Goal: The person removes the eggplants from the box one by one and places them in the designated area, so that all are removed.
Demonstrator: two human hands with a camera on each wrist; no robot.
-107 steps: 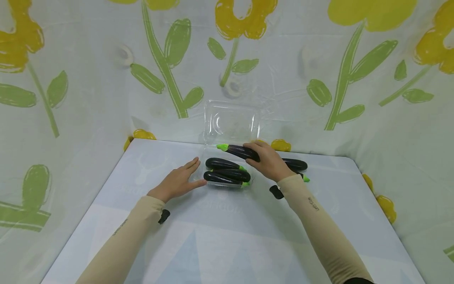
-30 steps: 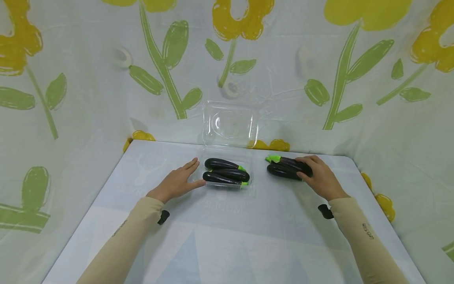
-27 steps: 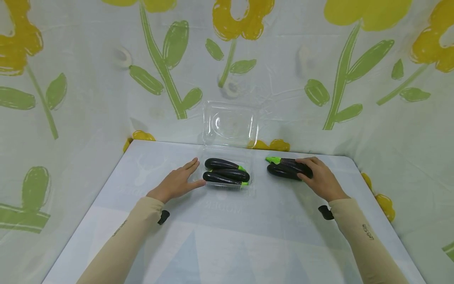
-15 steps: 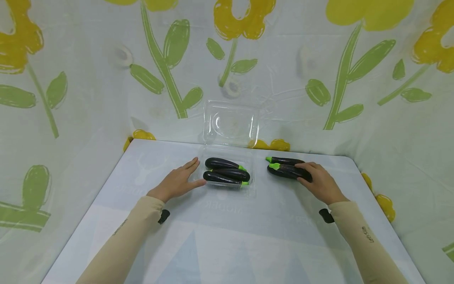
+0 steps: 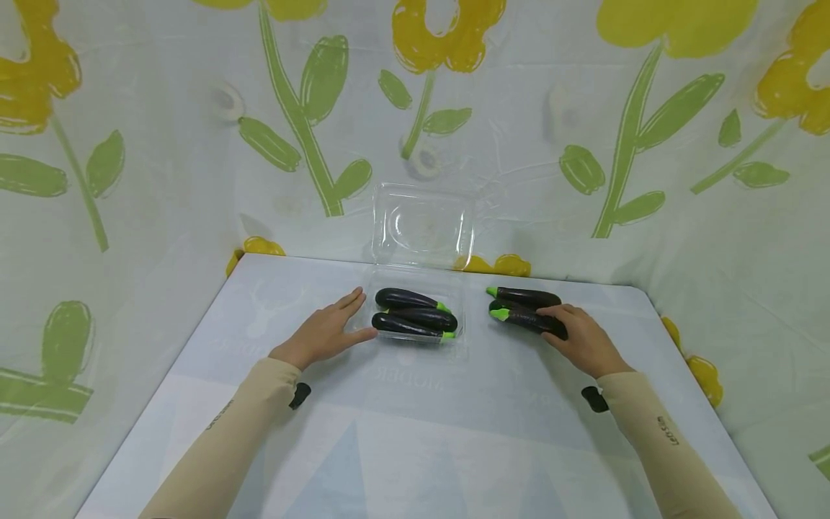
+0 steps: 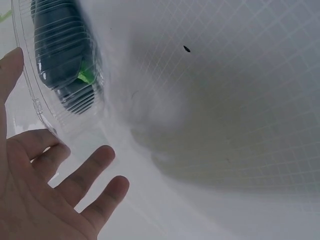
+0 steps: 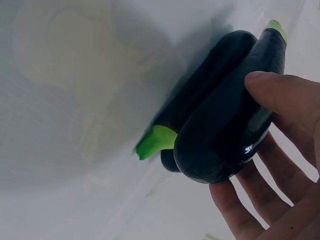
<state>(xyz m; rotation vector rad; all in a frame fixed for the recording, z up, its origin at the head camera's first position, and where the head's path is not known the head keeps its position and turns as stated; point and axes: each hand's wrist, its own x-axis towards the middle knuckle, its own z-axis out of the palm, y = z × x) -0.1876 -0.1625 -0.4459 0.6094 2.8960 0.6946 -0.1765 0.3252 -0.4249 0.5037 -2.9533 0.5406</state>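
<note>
Eggplant [image 5: 533, 324] out front, gripped by the right hand [image 5: 582, 340], thumb and fingers around it, over the surface [image 5: 402, 425], green stem [image 5: 499, 314] pointing left, two more eggplants [image 5: 528, 296] just behind! Across to the left hand [image 5: 324, 331]: fingers spread wide beside the clear container [image 5: 450, 287], three eggplants [image 5: 424, 318] inside, lid [image 5: 423, 227] standing open.

Eggplants [image 5: 528, 296], clear container [image 5: 449, 287] on table [image 5: 415, 432]

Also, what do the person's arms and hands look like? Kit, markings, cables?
Left sleeve and right sleeve: beige, close-fitting, down to the wrists. Small dark lettering along each forearm, too small to read surely. A small black piece shows by each wrist. Left hand and right hand: no gloves. No cables visible.
</note>
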